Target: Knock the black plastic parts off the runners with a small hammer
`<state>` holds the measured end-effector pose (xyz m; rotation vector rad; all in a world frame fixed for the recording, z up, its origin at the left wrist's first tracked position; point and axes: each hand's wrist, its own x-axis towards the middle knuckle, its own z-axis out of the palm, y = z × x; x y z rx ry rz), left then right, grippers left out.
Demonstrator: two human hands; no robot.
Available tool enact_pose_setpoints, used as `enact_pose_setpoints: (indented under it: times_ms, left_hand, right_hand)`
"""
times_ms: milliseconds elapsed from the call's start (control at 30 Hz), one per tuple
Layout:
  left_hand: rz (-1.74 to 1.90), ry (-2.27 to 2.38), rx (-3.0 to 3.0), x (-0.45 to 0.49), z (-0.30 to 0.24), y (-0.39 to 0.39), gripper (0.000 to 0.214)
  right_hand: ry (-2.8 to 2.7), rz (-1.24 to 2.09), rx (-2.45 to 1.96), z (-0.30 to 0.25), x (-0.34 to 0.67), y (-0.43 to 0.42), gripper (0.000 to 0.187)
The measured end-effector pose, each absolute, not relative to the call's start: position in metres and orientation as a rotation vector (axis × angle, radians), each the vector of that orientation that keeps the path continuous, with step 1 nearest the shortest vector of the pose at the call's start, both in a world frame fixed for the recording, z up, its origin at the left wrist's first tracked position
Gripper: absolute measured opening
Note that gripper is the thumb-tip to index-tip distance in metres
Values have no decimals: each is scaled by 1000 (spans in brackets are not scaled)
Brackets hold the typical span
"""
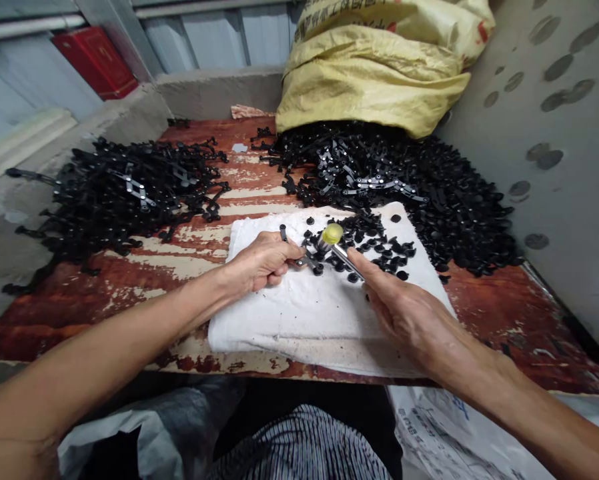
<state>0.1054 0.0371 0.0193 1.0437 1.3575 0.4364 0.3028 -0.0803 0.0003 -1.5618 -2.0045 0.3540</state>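
Note:
My left hand [267, 261] pinches a small black jointed linkage [307, 260] between thumb and fingers, low over a folded white cloth [279, 320]. In my right hand [404, 300] is a small hammer [347, 259] with a shiny metal handle and a yellow-green face on its head. The index finger lies along the handle. The hammer's head is just beyond the linkage; whether they touch I cannot tell. Several loose black round-headed pieces [394, 252] lie scattered on the cloth around the head.
A heap of black jointed parts [134, 187] spreads at the left of the worn red-brown table [499, 313]. Another large black heap [444, 193] spills from a yellow woven sack [374, 80] at the back right. A red box [97, 63] stands on the ledge.

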Motion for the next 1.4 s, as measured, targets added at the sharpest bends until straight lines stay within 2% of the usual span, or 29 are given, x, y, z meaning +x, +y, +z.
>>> enact_pose_setpoints:
  times_ms: [300, 600, 767, 1000, 1100, 1200, 1400]
  left_hand:
    - [354, 1271, 973, 80, 29, 28, 26]
    - [207, 1143, 1322, 70, 29, 14, 8]
    - [199, 1258, 1285, 78, 36, 15, 14]
    - [181, 1158, 1265, 88, 29, 20, 10]
    - [204, 1131, 1274, 95, 29, 21, 18]
    - [192, 1167, 1285, 101, 29, 22, 27]
    - [164, 1158, 1347, 104, 24, 24, 33]
  right_hand:
    - [-2245, 185, -1547, 9, 324, -89, 54]
    - [-2321, 164, -1622, -5, 311, -65, 62]
    - [-2193, 410, -1601, 3, 307, -59, 56]
    - [-1400, 842, -1722, -4, 322, -93, 55]
    - [-1076, 997, -1707, -11, 325, -104, 60]
    - [-876, 1094, -1655, -14, 325, -106, 67]
    - [-869, 1136, -1675, -14, 324, -106, 70]
